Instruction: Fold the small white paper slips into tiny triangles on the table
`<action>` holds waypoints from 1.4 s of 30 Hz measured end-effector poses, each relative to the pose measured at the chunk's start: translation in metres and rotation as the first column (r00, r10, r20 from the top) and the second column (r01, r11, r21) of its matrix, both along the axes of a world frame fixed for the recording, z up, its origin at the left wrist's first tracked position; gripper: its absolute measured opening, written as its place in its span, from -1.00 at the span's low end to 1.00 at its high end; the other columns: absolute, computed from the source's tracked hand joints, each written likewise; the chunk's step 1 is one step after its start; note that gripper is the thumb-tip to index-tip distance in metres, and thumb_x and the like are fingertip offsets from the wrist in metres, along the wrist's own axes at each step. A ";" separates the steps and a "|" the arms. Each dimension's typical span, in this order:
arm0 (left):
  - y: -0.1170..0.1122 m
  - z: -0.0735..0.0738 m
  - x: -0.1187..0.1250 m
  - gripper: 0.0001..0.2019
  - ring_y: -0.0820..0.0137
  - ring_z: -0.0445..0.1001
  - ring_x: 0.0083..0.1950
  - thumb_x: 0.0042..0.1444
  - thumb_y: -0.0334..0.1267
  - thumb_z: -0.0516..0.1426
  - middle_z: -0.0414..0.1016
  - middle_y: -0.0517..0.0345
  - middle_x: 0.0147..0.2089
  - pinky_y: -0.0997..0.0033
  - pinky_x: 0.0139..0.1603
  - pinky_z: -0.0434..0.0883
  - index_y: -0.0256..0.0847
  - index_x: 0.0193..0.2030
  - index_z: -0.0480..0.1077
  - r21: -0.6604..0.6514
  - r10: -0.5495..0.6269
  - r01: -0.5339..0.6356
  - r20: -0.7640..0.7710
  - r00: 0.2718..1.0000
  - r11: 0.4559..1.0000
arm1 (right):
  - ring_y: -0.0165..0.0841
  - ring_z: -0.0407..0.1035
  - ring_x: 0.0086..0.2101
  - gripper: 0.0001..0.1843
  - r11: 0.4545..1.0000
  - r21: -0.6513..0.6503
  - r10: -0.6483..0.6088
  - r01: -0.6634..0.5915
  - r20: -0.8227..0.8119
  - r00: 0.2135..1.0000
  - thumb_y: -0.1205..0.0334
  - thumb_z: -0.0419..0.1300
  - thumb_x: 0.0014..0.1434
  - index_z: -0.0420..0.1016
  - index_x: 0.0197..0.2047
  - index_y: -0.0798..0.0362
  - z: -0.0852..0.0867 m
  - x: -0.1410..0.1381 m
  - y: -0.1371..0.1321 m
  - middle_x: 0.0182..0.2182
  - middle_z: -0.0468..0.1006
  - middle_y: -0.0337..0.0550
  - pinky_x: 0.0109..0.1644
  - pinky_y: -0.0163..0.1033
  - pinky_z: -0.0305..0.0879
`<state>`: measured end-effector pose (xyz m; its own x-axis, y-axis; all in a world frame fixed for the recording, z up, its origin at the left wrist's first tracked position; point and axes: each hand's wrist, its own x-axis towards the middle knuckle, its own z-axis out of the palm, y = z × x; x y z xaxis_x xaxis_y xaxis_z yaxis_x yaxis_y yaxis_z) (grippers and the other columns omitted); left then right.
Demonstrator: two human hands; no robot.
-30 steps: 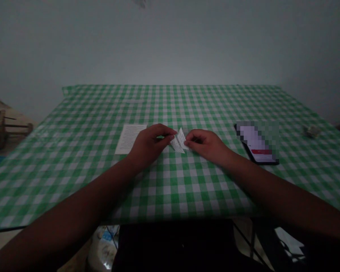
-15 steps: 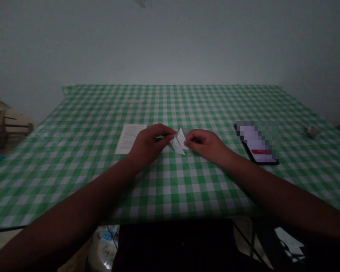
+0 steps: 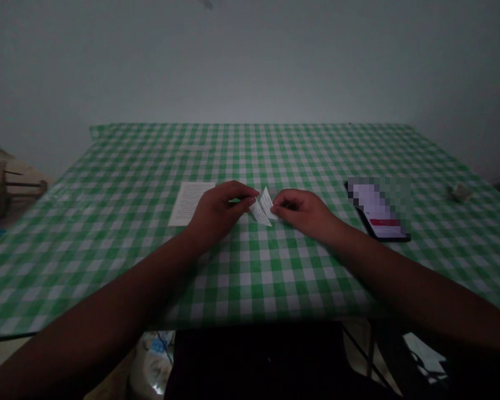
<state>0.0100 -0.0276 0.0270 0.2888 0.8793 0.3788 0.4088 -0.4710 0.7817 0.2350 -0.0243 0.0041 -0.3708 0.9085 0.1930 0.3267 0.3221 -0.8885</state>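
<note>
Between my hands is a small folded piece of printed paper point(image 3: 261, 211), its panels standing up at angles with a pointed tip at the top. My left hand point(image 3: 223, 208) pinches its left side between thumb and forefinger. On the opposite side, the thumb and fingertips of my right hand point(image 3: 302, 211) are closed on the right edge. A flat printed sheet point(image 3: 189, 203) lies to the left, partly covered by my left hand.
A green and white checked cloth point(image 3: 250, 278) covers the table. A phone point(image 3: 379, 214) with a partly blurred screen lies to the right. Farther right is a small crumpled object point(image 3: 461, 192). A wooden chair or stool point(image 3: 8, 189) stands beyond the table's left edge.
</note>
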 end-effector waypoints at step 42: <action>-0.004 -0.010 0.005 -0.71 0.41 0.57 -0.12 0.21 -0.32 0.18 0.57 0.12 -0.07 0.38 -0.11 0.60 -0.13 0.08 0.45 0.005 -0.062 0.062 -0.052 0.997 0.998 | -0.19 0.33 -0.21 -0.92 0.837 0.512 -0.090 -0.193 0.476 0.875 0.31 0.09 0.23 0.40 -0.30 0.03 0.022 -0.001 -0.012 -0.29 0.46 -0.04 -0.09 -0.07 0.24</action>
